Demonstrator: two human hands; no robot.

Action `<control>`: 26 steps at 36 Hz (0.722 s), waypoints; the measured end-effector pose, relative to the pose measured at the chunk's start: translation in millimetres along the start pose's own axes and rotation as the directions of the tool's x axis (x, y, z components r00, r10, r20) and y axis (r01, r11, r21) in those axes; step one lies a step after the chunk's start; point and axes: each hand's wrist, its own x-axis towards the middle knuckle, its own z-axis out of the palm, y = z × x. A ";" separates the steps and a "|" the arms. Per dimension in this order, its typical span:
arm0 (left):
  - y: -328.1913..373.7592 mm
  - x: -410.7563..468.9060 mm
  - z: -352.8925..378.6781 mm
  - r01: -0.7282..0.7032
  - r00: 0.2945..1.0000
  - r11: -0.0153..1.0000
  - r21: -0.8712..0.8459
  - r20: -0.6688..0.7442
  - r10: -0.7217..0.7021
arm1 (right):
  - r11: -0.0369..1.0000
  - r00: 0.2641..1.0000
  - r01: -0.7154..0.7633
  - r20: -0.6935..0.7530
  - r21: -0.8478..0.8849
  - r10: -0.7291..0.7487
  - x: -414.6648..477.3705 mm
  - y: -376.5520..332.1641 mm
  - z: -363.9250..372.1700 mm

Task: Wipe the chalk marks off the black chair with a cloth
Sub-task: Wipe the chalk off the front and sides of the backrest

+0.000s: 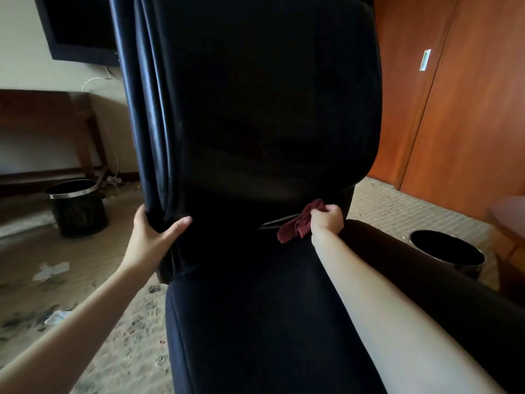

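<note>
Black and soft-looking, the seat [255, 322] of the chair [255, 109] fills the bottom of the view, closest to the person. Two bare arms reach out over it, one on each side.

A bit farther on, the left hand [154, 231] holds the left edge of the chair back, low down. The thumb sits on the front and the fingers curl round behind the edge. It looks like this hand is there to keep the chair from turning or sliding while the other hand rubs.

The right hand [326, 218] is on the other side, low down where the back meets the seat. Its fingers are curled tight round a dark red cloth [295, 226]. Most of the cloth sticks out to the left of the fist and hangs down, bunched up. It touches the dark crease of the chair there. The cloth is held in a ball, most likely so the person can push hard with it.

No chalk marks can be seen. The chair is very dark, so it is hard to tell if any are left.

Beyond the hands, the tall chair back rises up. On the carpet [99, 280] stand a black bin [78, 209] on the left and another bin [446, 251] on the right. Farthest away are a wooden door [454, 109] and a pale wall.
</note>
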 end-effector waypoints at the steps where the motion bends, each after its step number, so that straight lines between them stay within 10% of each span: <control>1: -1.3 0.0 1.2 0.003 1.000 1.000 -0.028 0.009 -0.002 | 1.000 1.000 0.009 0.005 0.025 -0.009 -3.8 -1.8 1.8; 21: -1.1 -8.7 13.8 -0.037 0.988 0.999 -0.030 -0.150 0.032 | 0.919 0.808 0.385 0.512 -0.081 -0.293 -147.5 14.8 54.8; 26: 3.7 -10.2 14.8 -0.023 0.990 0.999 -0.027 -0.138 0.019 | 0.975 0.911 0.223 0.361 -0.026 -0.198 -106.1 19.3 40.2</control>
